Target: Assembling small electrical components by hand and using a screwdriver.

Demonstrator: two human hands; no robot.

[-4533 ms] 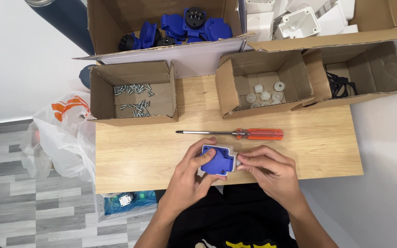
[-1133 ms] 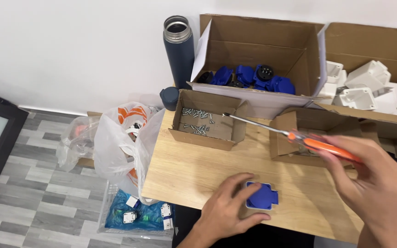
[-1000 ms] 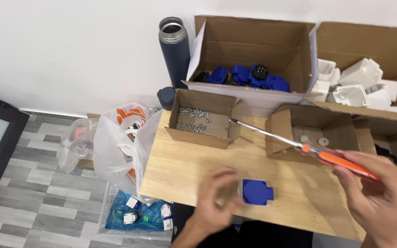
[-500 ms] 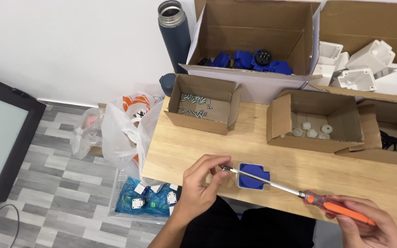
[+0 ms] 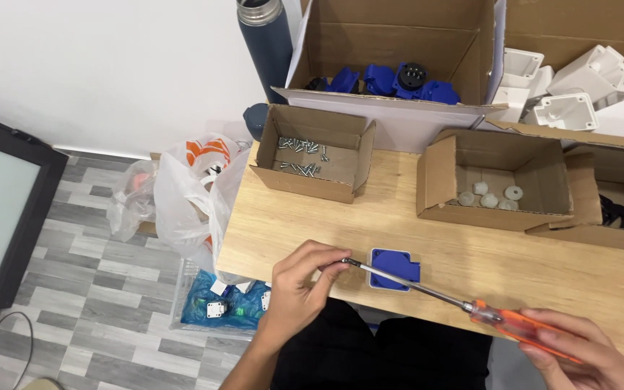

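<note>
A blue plastic socket part [image 5: 395,268] lies flat on the wooden table [image 5: 427,238] near its front edge. My right hand [image 5: 579,354] grips the orange handle of a long screwdriver [image 5: 464,307], whose shaft slants across the blue part. My left hand [image 5: 305,289] sits just left of the blue part, with thumb and fingers pinched at the screwdriver's tip; whether a screw is between them is too small to tell.
An open cardboard box of screws [image 5: 310,160] stands at the table's back left. A box of small white caps [image 5: 500,189] is at the right. Behind are a large box of blue parts [image 5: 391,76], white housings [image 5: 579,94] and a dark flask [image 5: 265,40]. Plastic bags [image 5: 182,202] lie on the floor.
My right hand has picked up the screwdriver and swung it down from over the boxes to the blue part. My left hand let go of the part and moved to the screwdriver's tip.
</note>
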